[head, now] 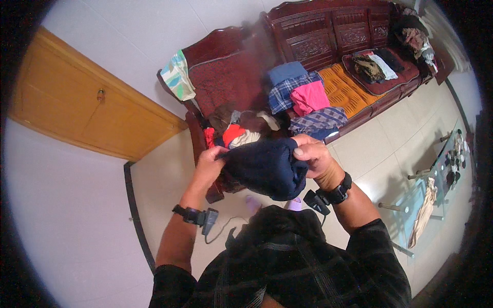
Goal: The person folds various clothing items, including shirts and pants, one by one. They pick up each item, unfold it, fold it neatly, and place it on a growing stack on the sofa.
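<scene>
A dark navy piece of cloth (265, 167), folded or bunched, is stretched between my hands in front of my body. My left hand (210, 163) pinches its left end. On the other side my right hand (314, 156) grips the thicker right end, thumb on top. What kind of garment it is, I cannot tell. Just beyond the cloth, loose clothes (240, 133) in red, white and brown lie heaped on the seat of a dark wooden armchair (227, 77). Both wrists wear black straps with small devices.
A carved wooden sofa (308, 34) holds folded clothes, among them a pink garment (310, 98), a blue plaid garment (289, 90) and a patterned one (319, 120). Dark clothes are piled at its far end. A glass table (418, 210) at right bears a beige garment (423, 211). A wooden door (77, 92) stands left.
</scene>
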Demonstrator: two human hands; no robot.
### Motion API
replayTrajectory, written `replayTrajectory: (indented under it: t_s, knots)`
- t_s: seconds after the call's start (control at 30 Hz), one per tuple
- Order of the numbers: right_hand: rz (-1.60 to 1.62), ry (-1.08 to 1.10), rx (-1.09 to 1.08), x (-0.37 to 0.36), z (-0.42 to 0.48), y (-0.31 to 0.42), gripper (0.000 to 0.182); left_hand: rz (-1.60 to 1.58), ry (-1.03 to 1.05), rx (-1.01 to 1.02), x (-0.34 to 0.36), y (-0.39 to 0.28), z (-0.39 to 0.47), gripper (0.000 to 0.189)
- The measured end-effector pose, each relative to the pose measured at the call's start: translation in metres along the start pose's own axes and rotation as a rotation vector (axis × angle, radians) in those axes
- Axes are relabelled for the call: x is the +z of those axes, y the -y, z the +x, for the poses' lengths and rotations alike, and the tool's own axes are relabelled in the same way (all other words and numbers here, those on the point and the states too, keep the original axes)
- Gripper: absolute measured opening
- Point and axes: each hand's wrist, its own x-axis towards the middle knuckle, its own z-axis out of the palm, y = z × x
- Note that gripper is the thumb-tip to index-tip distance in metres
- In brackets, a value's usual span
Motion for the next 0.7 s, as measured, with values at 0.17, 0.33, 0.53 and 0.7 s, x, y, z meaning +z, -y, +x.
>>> replayTrajectory:
  t_s: [0.17, 0.33, 0.53, 0.7]
  knots:
    - [-0.189, 0.062, -0.021, -0.02, -0.007, -0.001, 0.039, -0.716, -0.164, -0.311, 0.032, 0.001, -0.002, 0.028]
    - [-0.317, 0.018, -0.114, -0.022, -0.017, 0.001, 0.039, -1.207, -0.085, -0.279, 0.023, 0.002, 0.001, 0.031]
    - [0.072, -0.092, -0.05, -0.032, -0.016, -0.001, 0.036, -1.54, 0.05, -0.162, 0.02, -0.015, -0.008, 0.039]
    - [0.094, -0.244, -0.131, -0.053, -0.019, 0.012, 0.032, -1.365, 0.009, -0.378, 0.022, -0.051, -0.029, 0.043]
